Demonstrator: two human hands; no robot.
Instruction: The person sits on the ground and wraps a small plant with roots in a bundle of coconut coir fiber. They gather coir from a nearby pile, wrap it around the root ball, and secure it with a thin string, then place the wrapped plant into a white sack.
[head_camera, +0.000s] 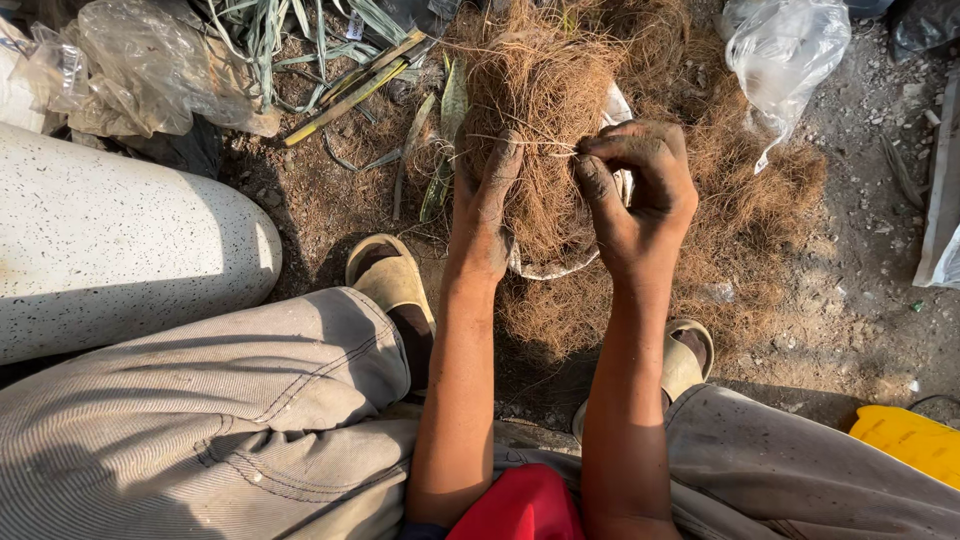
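**Hands at the fibre heap**

While the brown fibre pile spreads over the ground, both hands sit against it: left hand curled into a clump, right hand pinching a thin strand stretched between them.

A crumpled clear plastic bag lies on the ground at the top left, greyish and wrinkled, against the speckled white slab's upper edge. A second clear plastic bag sits at the top right, whitish and bunched, touching the edge of the brown fibre heap. At the far right edge a pale plastic wrapper is only partly in view. A small white tag shows among the green leaves at the top, too small to make out further.
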